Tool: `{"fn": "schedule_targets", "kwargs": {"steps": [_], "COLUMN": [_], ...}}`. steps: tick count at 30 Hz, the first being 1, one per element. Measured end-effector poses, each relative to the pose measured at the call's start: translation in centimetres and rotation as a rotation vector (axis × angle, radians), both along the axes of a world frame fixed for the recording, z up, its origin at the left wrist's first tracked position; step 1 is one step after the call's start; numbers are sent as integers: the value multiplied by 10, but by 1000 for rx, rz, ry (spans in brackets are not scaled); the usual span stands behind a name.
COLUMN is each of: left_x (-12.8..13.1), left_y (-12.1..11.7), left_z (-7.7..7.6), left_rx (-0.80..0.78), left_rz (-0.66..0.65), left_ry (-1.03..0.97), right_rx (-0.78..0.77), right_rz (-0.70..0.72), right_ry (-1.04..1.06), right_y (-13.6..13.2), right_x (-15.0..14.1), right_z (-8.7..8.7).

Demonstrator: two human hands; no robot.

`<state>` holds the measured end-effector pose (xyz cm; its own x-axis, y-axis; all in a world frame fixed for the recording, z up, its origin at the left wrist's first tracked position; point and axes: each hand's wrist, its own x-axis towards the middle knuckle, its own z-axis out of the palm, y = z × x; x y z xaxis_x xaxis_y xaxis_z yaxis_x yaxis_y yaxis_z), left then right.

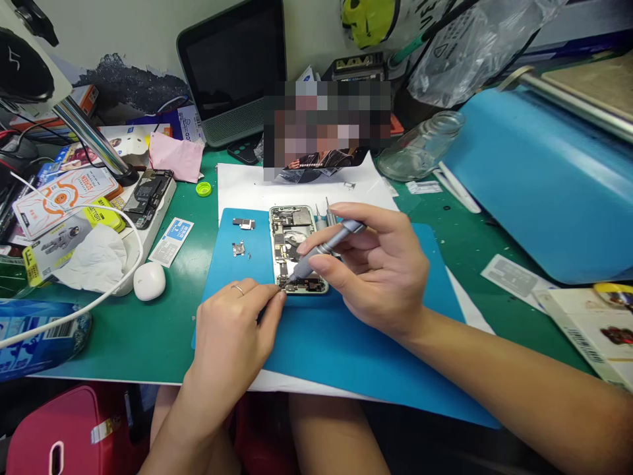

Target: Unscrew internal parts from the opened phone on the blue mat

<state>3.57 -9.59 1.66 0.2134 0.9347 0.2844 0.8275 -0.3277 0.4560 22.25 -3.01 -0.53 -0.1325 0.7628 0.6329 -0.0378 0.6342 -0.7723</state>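
Observation:
An opened phone lies face down on a blue mat, its circuit boards showing. My right hand is closed on a grey screwdriver, whose tip rests on the phone's lower left corner. My left hand, with a ring on one finger, pinches at that same corner beside the tip; what its fingertips hold is too small to make out. Two small removed parts lie on the mat left of the phone. More screwdrivers lie just right of the phone.
A second opened phone rests on a white block at the left, near a white earbud case and crumpled tissue. A dark screen stands at the back, a glass jar and a blue machine to the right.

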Motion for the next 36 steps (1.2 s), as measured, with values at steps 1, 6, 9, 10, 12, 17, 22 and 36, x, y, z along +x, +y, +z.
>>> {"fn": "schedule_targets", "kwargs": {"steps": [1, 6, 9, 10, 12, 17, 22, 36], "left_x": [0, 0, 0, 0, -1, -2, -1, 0], "left_y": [0, 1, 1, 0, 0, 0, 1, 0], "left_z": [0, -2, -3, -3, -2, -1, -2, 0], "left_rx": [1, 2, 9, 13, 16, 2, 4, 9], "left_rz": [-1, -11, -20, -20, -21, -27, -29, -9], "left_ry": [0, 5, 12, 14, 14, 8, 16, 3], "right_rx": [-3, -11, -17, -18, -19, 4, 18, 38], "right_rz": [-1, 5, 7, 4, -7, -13, -32, -26], "right_ry": [-2, 15, 14, 12, 4, -12, -30, -35], "right_y": [0, -1, -1, -1, 0, 1, 1, 2], "right_x": [0, -1, 0, 0, 0, 0, 0, 0], "right_z": [0, 1, 1, 1, 0, -3, -3, -3]}}
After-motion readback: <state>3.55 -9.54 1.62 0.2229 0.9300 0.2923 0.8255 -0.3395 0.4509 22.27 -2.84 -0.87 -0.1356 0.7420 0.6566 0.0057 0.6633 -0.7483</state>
